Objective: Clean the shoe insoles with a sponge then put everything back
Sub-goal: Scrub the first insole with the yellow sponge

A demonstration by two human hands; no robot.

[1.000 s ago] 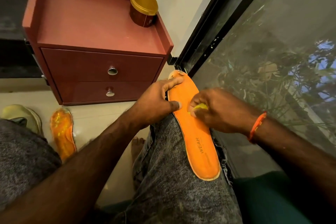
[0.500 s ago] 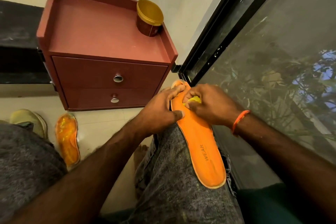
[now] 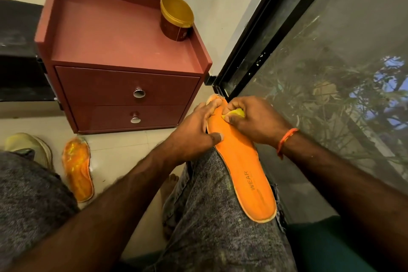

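Observation:
An orange insole point(image 3: 245, 174) printed "WEAR" lies lengthwise along my right thigh, toe end pointing away. My left hand point(image 3: 194, 132) grips its left edge near the toe, thumb on top and fingers curled round the tip. My right hand point(image 3: 254, 119) pinches a small yellow sponge point(image 3: 235, 113) and presses it on the insole's toe area, right beside my left fingers. A second orange insole point(image 3: 77, 174) lies on the floor at the left, next to a pale shoe point(image 3: 31, 146).
A dark red two-drawer cabinet point(image 3: 123, 95) stands ahead against the wall, with a gold-lidded tub point(image 3: 176, 17) on its top. A black-framed glass door point(image 3: 320, 68) runs along the right. Pale floor tiles point(image 3: 123, 146) show between cabinet and my knees.
My right hand has slid the sponge up the insole from its middle to the toe end, closing in on my left fingers. The left hand keeps its hold.

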